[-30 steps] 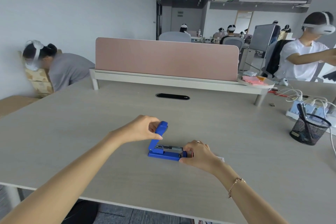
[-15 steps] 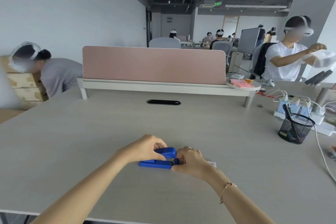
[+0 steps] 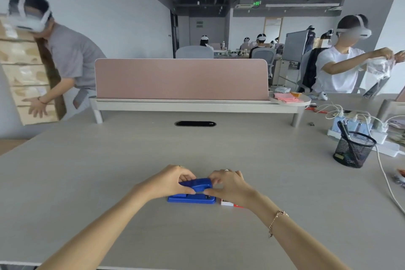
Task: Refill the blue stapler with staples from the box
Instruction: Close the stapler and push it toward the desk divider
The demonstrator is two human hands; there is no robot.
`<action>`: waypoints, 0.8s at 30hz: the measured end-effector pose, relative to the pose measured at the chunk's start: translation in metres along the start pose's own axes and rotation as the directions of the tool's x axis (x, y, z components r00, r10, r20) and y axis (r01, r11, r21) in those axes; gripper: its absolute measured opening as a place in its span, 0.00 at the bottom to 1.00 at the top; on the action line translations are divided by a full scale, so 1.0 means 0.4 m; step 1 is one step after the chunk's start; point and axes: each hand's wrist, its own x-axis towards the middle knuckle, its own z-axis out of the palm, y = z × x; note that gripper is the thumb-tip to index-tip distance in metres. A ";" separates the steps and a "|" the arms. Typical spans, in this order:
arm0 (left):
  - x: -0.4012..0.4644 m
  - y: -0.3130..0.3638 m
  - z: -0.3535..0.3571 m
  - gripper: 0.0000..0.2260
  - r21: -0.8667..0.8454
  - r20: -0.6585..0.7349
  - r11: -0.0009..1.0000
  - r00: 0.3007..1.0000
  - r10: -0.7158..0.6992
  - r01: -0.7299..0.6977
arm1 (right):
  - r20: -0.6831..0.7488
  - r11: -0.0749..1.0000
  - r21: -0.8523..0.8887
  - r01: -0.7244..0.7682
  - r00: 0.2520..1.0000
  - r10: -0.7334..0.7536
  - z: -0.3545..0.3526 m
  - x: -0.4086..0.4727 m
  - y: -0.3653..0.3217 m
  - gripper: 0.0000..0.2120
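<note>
**Blue stapler being gripped at both ends on the desk**

Here the blue stapler (image 3: 194, 190) is being held flat on the pale desk (image 3: 109, 171), near its front edge and roughly centred before the person. Its long axis is being kept running left to right, nearly parallel to the desk edge, with the rounded nose of the top arm pointing right. The top arm is being kept down, close over the base. The left end is being pinched by the left hand (image 3: 169, 182), thumb below and fingers curled over the top. The right end is being pinched likewise by the right hand (image 3: 230, 184). A small white and red box (image 3: 228, 203) is lying just beside the stapler's right end, partly hidden under the right wrist.
</note>
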 end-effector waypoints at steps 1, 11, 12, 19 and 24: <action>0.000 0.000 -0.001 0.12 0.003 0.001 1.000 1.000 -0.002 0.002 | -0.014 1.000 0.003 0.014 1.000 -0.014 -0.002 0.001 -0.001 0.12; 0.003 0.003 0.001 0.11 0.035 0.006 0.999 1.000 -0.014 0.013 | -0.052 0.979 -0.151 0.136 0.988 -0.145 -0.006 0.008 -0.011 0.11; 0.002 0.006 0.002 0.11 0.031 0.005 0.999 1.000 -0.015 0.015 | -0.044 0.977 -0.166 0.137 0.988 -0.146 -0.007 0.010 -0.012 0.11; 0.005 0.003 0.016 0.10 0.075 0.005 0.997 1.000 -0.027 0.027 | 0.009 0.956 -0.267 0.121 0.992 -0.123 0.014 0.023 -0.005 0.10; 0.008 -0.010 0.028 0.11 0.046 -0.020 0.998 0.999 -0.030 0.031 | -0.026 0.946 -0.302 0.118 0.991 -0.132 0.028 0.020 0.007 0.07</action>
